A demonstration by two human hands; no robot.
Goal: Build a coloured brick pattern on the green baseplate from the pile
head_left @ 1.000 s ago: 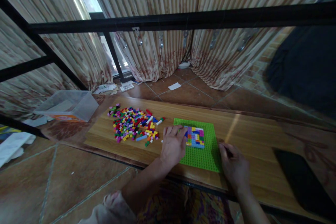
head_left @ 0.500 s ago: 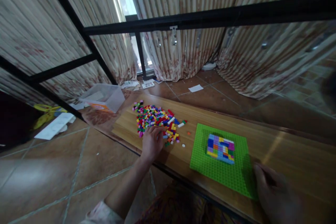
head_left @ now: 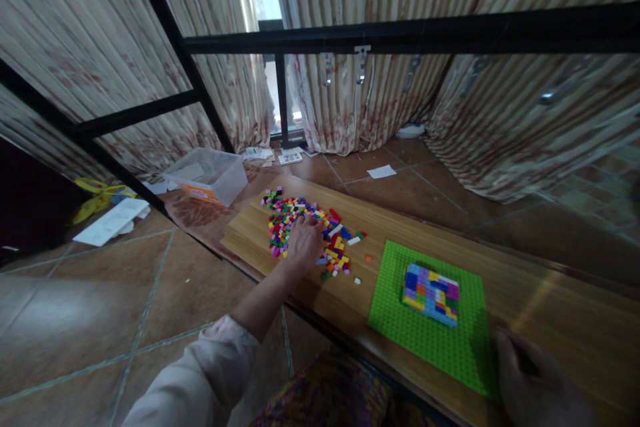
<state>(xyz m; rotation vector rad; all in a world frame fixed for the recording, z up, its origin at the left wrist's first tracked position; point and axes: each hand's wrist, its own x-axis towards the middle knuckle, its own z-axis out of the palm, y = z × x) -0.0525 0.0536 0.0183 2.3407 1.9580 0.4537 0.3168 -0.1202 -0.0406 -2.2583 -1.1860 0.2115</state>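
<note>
My left hand (head_left: 305,240) reaches down into a heap of small coloured toy bricks (head_left: 285,217), its fingers bent and their tips hidden among the bricks. Whether it grips one cannot be seen. To the right lies a green studded baseplate (head_left: 393,300). On its middle stands a low rectangular block of mixed-colour bricks (head_left: 431,293), with light blue along the near side. My right hand (head_left: 537,377), dim and partly blurred, rests beside the baseplate's right edge. Its fingers are curled together; what they hold, if anything, is hidden.
A long wooden board (head_left: 530,293) carries the bricks and baseplate. A white loose brick (head_left: 357,281) and an orange one (head_left: 369,258) lie between them. Beyond the left end sits a clear plastic bin (head_left: 220,173). A black metal rail (head_left: 400,33) crosses in front of curtains (head_left: 345,107).
My left hand has moved farther into the heap, away from its near edge. My right hand stays beside the baseplate. The camera view has shifted slightly.
</note>
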